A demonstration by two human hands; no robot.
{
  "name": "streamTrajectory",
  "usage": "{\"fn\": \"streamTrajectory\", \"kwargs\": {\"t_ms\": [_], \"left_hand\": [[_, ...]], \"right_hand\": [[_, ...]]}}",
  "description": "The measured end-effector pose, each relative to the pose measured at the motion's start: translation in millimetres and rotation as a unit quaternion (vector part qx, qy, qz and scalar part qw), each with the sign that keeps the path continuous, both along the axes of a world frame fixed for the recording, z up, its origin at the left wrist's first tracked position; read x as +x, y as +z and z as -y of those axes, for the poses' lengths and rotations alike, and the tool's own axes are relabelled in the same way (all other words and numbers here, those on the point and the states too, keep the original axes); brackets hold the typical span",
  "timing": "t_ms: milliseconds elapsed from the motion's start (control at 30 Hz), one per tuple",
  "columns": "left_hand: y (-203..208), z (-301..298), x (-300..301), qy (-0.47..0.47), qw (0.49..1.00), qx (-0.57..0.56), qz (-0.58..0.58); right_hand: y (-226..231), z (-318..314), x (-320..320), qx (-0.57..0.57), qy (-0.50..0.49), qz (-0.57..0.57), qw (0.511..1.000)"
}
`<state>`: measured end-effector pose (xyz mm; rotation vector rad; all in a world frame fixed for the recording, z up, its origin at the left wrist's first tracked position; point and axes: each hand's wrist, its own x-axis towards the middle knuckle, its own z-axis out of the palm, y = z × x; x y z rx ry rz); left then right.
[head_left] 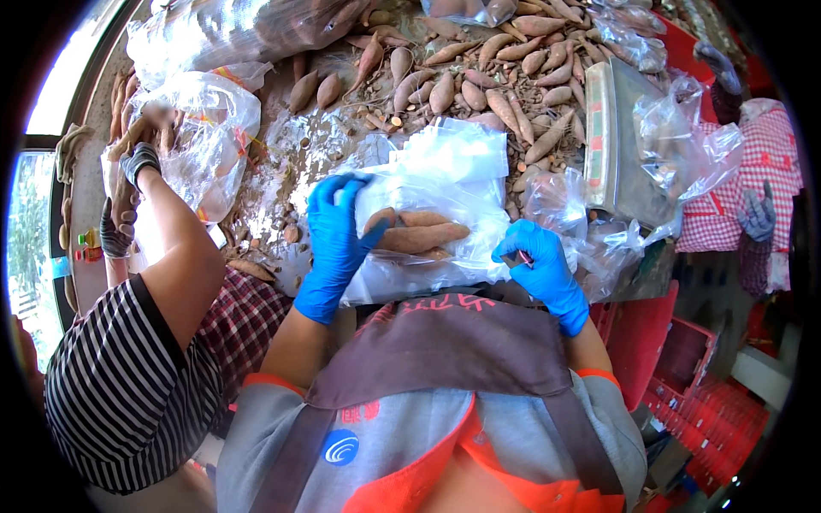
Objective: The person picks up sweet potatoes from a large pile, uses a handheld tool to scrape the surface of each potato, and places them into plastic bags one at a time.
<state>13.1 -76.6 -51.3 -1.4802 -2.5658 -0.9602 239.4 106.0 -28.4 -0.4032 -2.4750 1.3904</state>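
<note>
Clear plastic bags [445, 175] lie stacked in front of me, with several sweet potatoes [423, 238] in or on the front one; I cannot tell which. At their left end is my left hand [333, 244] in a blue glove, thumb spread away from the curved fingers. Its thumb comes close to the nearest sweet potato, and whether it touches is unclear. To the right of the bags, my right hand [543, 265], also blue-gloved, is closed around a small dark object with a reddish bit, too small to name.
Loose sweet potatoes [513, 77] are heaped across the back of the table. A scale-like metal box [629, 145] stands at the right, beside crumpled plastic bags [684, 141]. On the left a co-worker's gloved hand [141, 162] handles sweet potatoes. Another person [757, 188] is at the far right, above red crates [710, 419].
</note>
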Motion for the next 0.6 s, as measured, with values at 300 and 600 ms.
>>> {"fn": "streamTrajectory", "kwargs": {"t_ms": [300, 600], "left_hand": [[17.6, 35.9, -15.3, 0.15, 0.768, 0.254, 0.569], [43.2, 19.5, -46.4, -0.051, 0.775, 0.282, 0.564]], "right_hand": [[25.4, 5.8, -15.2, -0.533, -0.113, -0.166, 0.822], [15.7, -1.0, -33.1, -0.646, 0.066, -0.197, 0.735]]}}
